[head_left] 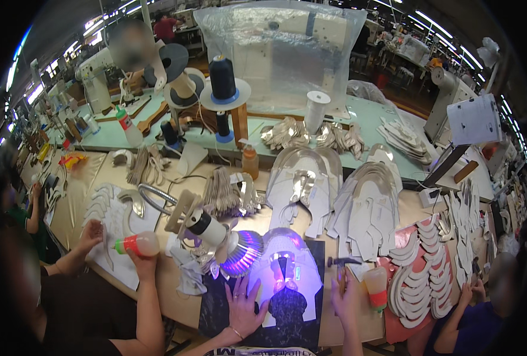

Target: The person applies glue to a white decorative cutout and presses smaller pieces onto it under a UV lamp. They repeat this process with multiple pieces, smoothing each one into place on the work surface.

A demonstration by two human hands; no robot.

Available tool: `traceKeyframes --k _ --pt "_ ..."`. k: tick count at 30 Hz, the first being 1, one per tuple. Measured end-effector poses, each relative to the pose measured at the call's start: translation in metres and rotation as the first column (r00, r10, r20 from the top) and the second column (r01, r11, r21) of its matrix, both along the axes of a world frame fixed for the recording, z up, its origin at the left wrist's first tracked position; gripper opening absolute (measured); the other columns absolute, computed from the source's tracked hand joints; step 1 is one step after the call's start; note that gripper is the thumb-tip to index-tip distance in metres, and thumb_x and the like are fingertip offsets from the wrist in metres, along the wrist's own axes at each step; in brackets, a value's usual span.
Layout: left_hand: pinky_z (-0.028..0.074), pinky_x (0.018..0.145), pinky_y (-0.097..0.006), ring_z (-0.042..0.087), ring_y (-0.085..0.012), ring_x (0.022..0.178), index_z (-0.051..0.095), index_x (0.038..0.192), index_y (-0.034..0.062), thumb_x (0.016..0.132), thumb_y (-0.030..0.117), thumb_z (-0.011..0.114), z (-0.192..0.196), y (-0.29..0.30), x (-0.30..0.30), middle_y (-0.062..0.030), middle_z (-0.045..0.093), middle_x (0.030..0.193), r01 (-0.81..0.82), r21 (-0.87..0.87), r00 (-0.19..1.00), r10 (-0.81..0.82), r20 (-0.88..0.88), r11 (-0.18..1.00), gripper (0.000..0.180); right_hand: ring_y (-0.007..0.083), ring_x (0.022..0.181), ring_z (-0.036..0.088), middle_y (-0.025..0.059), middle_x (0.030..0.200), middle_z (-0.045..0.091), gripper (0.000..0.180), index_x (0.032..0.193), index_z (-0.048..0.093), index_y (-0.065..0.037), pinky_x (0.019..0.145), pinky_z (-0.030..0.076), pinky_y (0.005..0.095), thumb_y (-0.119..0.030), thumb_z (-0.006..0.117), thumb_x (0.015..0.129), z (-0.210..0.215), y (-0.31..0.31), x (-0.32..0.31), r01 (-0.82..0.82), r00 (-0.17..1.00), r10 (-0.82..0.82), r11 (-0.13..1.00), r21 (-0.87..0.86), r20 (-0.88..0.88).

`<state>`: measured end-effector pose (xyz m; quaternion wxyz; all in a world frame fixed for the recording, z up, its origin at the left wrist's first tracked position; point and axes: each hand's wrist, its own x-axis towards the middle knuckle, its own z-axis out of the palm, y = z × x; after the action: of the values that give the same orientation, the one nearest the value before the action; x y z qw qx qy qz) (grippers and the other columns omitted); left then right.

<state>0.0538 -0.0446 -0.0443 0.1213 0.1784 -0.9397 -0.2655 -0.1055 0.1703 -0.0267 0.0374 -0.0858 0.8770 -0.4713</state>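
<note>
Under a lamp [240, 252] glowing purple, white and silver shoe-upper pieces [284, 267] lie on a dark marbled slab [216, 308]. My left hand [246, 308] rests at their left edge, fingers spread, with a ring and a bracelet on it. A dark, rounded patch [287, 308] covers the pieces' lower middle. To the right of the slab, my right hand [345, 296] grips a small hammer [343, 261] by its handle, head up. Just beside it stands a bottle [376, 285] with a red band.
Stacks of upper pieces [364, 207] lie beyond the slab. Curved pieces [409, 296] cover a red sheet at right. One co-worker's hand [145, 261] at left holds a glue bottle [139, 244]; another person works at far right. Thread cones [222, 80] stand behind.
</note>
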Motion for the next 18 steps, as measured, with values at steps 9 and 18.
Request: traceKeyframes --k 9,18 --pt "0.017 0.116 -0.063 0.032 -0.0418 0.141 0.053 0.139 0.0089 0.084 0.034 0.071 0.001 -0.002 0.0 -0.026 0.038 0.146 0.038 0.024 0.997 -0.036 -0.067 0.999 0.063 0.0361 0.104 0.059 0.0215 0.113 0.059 0.06 0.129 0.058 0.005 0.088 0.049 0.0434 -0.034 0.075 0.085 0.031 -0.064 -0.019 -0.162 0.954 0.251 0.891 0.423 -0.164" --pt "0.04 0.093 -0.043 0.05 -0.028 0.106 0.056 0.118 0.0074 0.083 0.021 0.067 0.014 0.008 -0.013 -0.0119 0.048 0.124 -0.195 0.079 0.878 0.21 -0.431 0.978 0.039 0.034 0.077 0.065 0.0165 0.086 0.062 0.031 0.11 0.065 -0.002 0.07 0.052 0.0428 -0.021 0.074 0.087 0.068 -0.076 -0.057 -0.31 0.865 0.288 0.951 0.014 -0.412"
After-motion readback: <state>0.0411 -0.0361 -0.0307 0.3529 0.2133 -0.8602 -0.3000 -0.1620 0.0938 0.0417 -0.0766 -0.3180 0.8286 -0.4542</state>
